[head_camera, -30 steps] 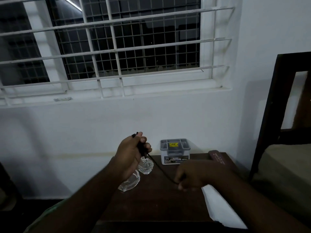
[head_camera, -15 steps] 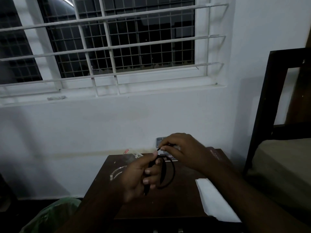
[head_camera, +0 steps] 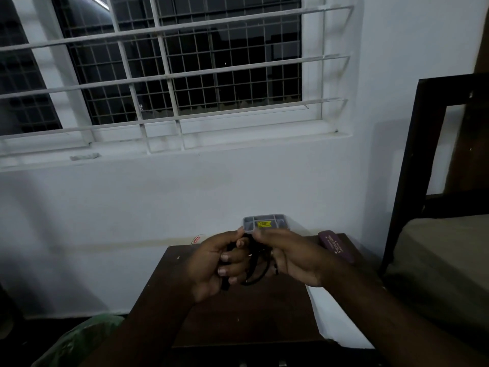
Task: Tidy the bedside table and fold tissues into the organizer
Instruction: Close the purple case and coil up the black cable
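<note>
Fingers of the left hand [head_camera: 222, 263] curl closed around a coiled black cable [head_camera: 255, 271], while the right hand [head_camera: 288, 256] pinches the loop's upper end above the dark bedside table [head_camera: 238, 321]. Behind the hands, against the wall, stands the grey organizer [head_camera: 264, 222]; what its compartments hold cannot be told. A white tissue [head_camera: 338, 321] lies flat at the table's right edge, apparently unfolded. Tidying looks underway, with the cable to stow and the tissue folding not yet done.
</note>
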`<state>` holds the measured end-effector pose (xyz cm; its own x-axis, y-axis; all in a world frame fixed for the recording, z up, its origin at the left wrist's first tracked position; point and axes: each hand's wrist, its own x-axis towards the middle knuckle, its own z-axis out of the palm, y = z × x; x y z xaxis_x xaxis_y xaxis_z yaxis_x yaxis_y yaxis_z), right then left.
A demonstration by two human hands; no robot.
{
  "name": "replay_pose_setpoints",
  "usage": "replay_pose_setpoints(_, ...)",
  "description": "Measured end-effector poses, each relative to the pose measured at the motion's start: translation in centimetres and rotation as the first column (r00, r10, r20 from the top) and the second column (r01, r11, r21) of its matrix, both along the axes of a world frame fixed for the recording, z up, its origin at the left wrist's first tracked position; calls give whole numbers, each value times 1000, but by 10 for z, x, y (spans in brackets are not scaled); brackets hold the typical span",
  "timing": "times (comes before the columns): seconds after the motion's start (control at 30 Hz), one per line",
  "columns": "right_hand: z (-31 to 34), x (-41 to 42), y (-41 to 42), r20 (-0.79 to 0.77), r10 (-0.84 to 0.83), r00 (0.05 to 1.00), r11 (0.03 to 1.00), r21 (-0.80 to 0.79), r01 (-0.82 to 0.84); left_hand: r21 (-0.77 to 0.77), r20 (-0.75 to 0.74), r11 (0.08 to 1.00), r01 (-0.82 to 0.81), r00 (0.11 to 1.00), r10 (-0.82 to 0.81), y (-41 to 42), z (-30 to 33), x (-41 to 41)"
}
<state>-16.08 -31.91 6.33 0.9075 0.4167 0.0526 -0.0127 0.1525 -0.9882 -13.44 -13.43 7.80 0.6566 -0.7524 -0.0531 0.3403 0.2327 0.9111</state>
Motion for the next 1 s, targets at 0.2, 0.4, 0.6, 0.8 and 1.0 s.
replay_pose_setpoints(0.2,-6,5,0,17,-138,990,990,-26,138,80,51,997,11,999,-16,0,6,7)
replay_pose_setpoints(0.4,-9,9,-2,0,-109,994,987,116,109,85,260,951,-298,928,268,-7,3,13)
replay_pose_setpoints(0.6,-10,10,-2,-43,-60,997,961,267,69,38,396,914,-403,846,357,-16,8,12)
replay_pose_setpoints(0.8,-12,14,-9,5,-247,969,933,273,236,98,339,851,-515,822,458,-28,4,10)
replay_pose_setpoints(1.0,-13,5,1,507,-477,718,808,-70,586,147,349,823,-548,808,475,-36,-2,13)
